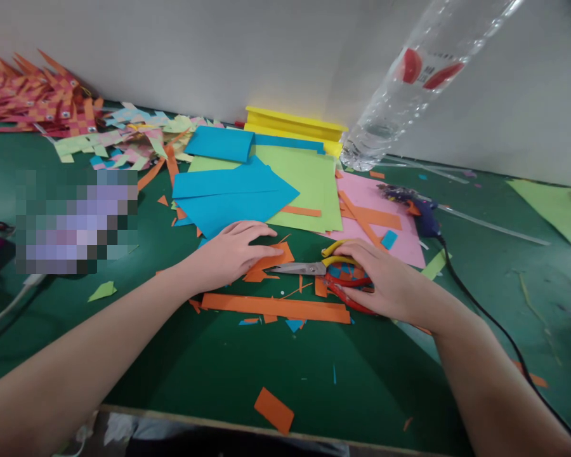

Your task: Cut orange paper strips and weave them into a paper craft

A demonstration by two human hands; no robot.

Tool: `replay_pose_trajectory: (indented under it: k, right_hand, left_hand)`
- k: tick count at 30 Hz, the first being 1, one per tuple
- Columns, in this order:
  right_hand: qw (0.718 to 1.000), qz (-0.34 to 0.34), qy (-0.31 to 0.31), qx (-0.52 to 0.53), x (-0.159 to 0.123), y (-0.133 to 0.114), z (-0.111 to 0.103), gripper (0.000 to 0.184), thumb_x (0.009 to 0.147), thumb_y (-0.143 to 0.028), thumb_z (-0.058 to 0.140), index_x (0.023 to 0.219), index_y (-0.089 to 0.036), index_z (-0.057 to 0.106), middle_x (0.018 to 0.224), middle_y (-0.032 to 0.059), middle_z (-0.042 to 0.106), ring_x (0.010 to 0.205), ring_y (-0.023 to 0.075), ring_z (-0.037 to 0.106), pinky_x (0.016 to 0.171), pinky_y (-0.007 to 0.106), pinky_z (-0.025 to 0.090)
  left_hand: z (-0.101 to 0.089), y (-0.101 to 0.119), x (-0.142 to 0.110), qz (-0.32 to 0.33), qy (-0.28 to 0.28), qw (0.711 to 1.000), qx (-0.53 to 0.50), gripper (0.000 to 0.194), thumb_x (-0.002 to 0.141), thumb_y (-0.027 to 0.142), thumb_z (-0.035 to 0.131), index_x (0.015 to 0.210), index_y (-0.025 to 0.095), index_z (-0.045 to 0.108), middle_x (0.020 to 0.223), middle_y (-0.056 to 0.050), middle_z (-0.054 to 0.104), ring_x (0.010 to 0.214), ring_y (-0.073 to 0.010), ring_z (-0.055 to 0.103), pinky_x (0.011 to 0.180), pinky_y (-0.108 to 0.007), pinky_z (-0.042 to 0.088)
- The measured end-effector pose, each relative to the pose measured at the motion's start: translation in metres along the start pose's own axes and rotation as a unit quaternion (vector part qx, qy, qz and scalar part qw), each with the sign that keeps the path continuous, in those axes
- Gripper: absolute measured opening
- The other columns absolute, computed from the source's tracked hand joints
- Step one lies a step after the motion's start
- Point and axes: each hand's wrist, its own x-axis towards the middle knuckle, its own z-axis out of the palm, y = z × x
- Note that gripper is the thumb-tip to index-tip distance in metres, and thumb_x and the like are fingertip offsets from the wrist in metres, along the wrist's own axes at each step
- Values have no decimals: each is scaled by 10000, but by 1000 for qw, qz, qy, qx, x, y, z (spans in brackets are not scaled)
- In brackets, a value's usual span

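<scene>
Nearest, on the bare front of the green table [209, 374], lies a small orange rectangle [275, 410], close to the edge. Beyond it, a long orange strip [276, 307] runs crosswise, with blue scraps [294, 325] and orange bits along its near side.

Just past the strip, the left hand [235, 257] rests on an orange piece [283, 255], thumb laid over it; I cannot tell whether its grip pinches the paper or only presses it down. The right hand [380, 279] has its grip closed about the handles of the scissors [313, 268], fingers at the yellow one, thumb by the red one. The handles stand apart, and the blades point left, tips at the orange piece near the left thumb.

Farther back, blue sheets [233, 190] overlap light green sheets [309, 168]. To their right is a pink sheet [409, 247], a dark blue glue gun [426, 214] at its edge; to the left, a blurred-out object [76, 222]. Along the pale wall [171, 51] are a heap of red and orange woven paper [52, 101], a folded yellow sheet [295, 124] and a clear bottle [385, 108].
</scene>
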Motion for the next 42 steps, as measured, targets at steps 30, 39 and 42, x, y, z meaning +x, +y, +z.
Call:
replay_pose_trajectory:
  k: [30, 39, 42]
  right_hand:
    - [1000, -25, -12, -7, 2, 2, 1, 341, 900, -417, 590, 1204, -264, 574, 1330, 80, 583, 1258, 284, 534, 1031, 500, 480]
    - [999, -29, -17, -3, 1, 2, 1, 345, 908, -425, 579, 1219, -276, 584, 1331, 71, 592, 1277, 282, 521, 1050, 500, 464]
    - [999, -30, -21, -4, 0, 3, 0, 340, 915, -421, 573, 1220, -271, 579, 1339, 70, 584, 1275, 277, 520, 1052, 493, 462]
  left_hand:
    - [3, -2, -2, 10, 3, 999, 32, 486, 971, 62, 360, 1327, 312, 576, 1462, -55, 459, 1388, -265, 353, 1099, -497, 364]
    - [0, 0, 0, -3, -8, 1000, 23, 474, 977, 57, 384, 1325, 312, 581, 1460, -50, 463, 1383, -259, 357, 1104, -483, 355]
    - [-2, 2, 2, -17, -15, 1000, 13, 457, 991, 86, 380, 1315, 330, 591, 1448, -39, 479, 1374, -256, 371, 1099, -483, 358]
